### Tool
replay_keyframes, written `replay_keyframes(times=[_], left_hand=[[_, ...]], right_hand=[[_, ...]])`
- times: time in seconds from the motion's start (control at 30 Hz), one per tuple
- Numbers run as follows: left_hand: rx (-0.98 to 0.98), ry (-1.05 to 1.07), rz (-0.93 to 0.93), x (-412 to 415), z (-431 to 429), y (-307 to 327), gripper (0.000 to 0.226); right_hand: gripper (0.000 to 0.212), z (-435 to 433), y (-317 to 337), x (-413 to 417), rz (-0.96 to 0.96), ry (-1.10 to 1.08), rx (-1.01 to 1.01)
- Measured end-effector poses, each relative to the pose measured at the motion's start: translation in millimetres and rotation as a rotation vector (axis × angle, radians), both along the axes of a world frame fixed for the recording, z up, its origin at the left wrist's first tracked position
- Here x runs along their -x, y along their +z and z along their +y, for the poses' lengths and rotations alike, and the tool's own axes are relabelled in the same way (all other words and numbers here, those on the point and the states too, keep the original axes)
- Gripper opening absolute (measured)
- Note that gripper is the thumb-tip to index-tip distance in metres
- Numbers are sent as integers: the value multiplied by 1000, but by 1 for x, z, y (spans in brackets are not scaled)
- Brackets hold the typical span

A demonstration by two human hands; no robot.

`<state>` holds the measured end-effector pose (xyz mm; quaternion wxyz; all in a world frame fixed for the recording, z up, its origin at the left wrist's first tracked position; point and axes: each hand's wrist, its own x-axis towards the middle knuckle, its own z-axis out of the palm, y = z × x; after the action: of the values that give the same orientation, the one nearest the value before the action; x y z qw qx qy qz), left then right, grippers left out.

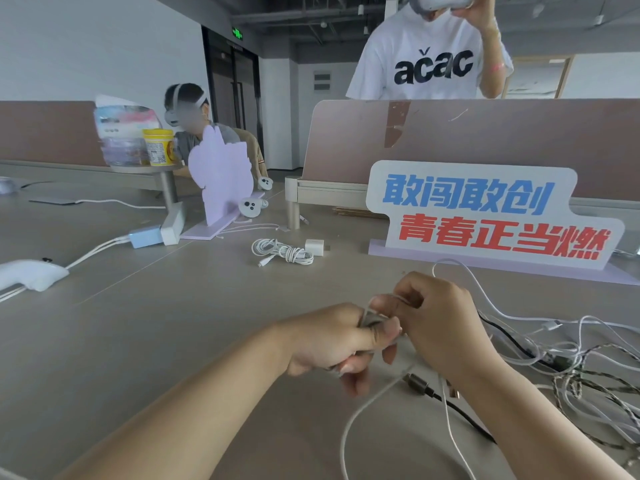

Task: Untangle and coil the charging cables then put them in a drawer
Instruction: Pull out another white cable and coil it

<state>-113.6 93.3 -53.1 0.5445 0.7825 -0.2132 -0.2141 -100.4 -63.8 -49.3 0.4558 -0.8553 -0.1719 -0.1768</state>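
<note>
Charging cables are the whole job, and the one in hand is a white cable (pixel 343 445). Its loose tail loops over the table (pixel 138 341) nearest the camera, well in front of the sign (pixel 485 216). The tail rises into the left hand (pixel 329 344), whose fingers curl round a small bundle of turns with the thumb pressed on top. The right hand (pixel 443 323), touching the left, pinches a strand of the same cable between thumb and fingertips, apparently to lay another turn on the bundle. Just below the hands, a black cable (pixel 419 385) with a metal plug lies against the white tail.

Closer to the sign's right end sits the tangle (pixel 571 368) of white, black and braided leads, not yet sorted. A white strand arcs from the right hand toward the sign's base and down into that heap. Left of the sign, a finished coil (pixel 282 252) rests beside a white charger (pixel 314 247). No drawer is in view.

The main risk is that strand. If it is snagged in the heap, winding on would drag the heap along and pull its knots tighter. The tail could also hook the black plug and draw it into the bundle. If the left hand's grip slackens, the springy turns would likely pop open.
</note>
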Motion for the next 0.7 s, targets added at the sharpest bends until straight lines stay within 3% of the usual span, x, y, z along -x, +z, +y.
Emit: replay_keyframes(times=[0.13,0.2,0.3,0.37,0.53,0.6,0.7], left_hand=[[-25,113,-109,-7,6,-2,50],[81,285,-158,-12,6,-3,48],[436,570,-122,-21,7,-1,40],[617,604,-93,-23,6,3,39],[1199,778,52,-28,25,23,44],[1225,888,67,-32,35,24,45],[1086,948,63,-38,38,15,46]], right_hand=[[52,-2,0,-4,142,-37,127],[51,-4,0,-6,212,-21,101],[44,-5,0,-8,253,1,59],[40,-5,1,-8,276,25,64],[41,-10,-6,-9,278,-24,375],[42,-11,-8,-11,277,-77,361],[34,-9,-5,-11,221,-127,337]])
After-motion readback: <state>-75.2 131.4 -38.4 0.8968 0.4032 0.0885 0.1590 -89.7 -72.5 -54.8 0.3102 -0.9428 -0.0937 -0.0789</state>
